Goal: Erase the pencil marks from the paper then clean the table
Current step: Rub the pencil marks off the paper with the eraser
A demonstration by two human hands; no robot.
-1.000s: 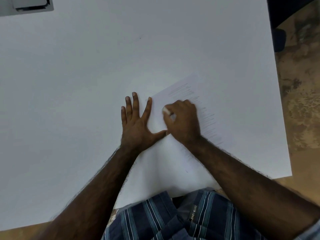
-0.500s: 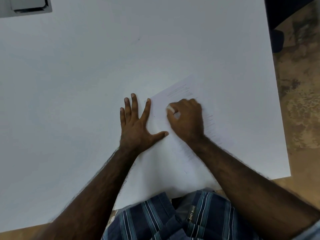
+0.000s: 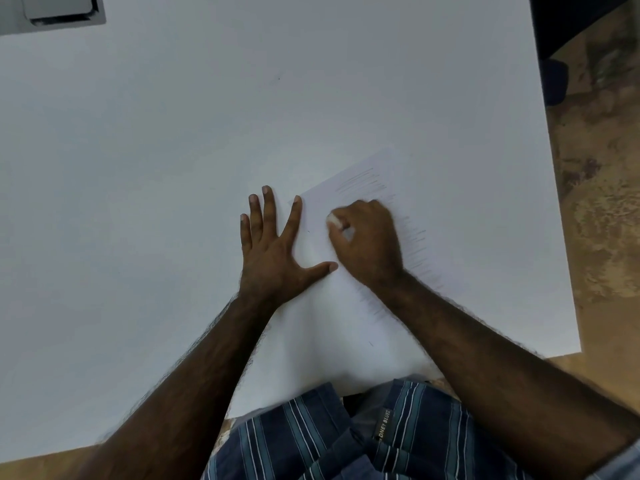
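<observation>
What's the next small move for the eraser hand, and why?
Probably stroke the eraser toward the far corner: the right hand pinches it on the paper, pencil lines remain beyond it, and the left hand lies flat pinning the sheet.

small tag (image 3: 383, 425) on striped shirt (image 3: 311, 438), partly legible "…DNEY BLUES"

A grey metal plate (image 3: 52, 12) with a dark-edged recess sits at the 11 o'clock corner. Mottled brown floor (image 3: 606, 220) runs down the 3 o'clock side, a dark blue object (image 3: 554, 81) resting on it at 2 o'clock. Blue striped shorts (image 3: 346, 441) fill 6 o'clock.
</observation>
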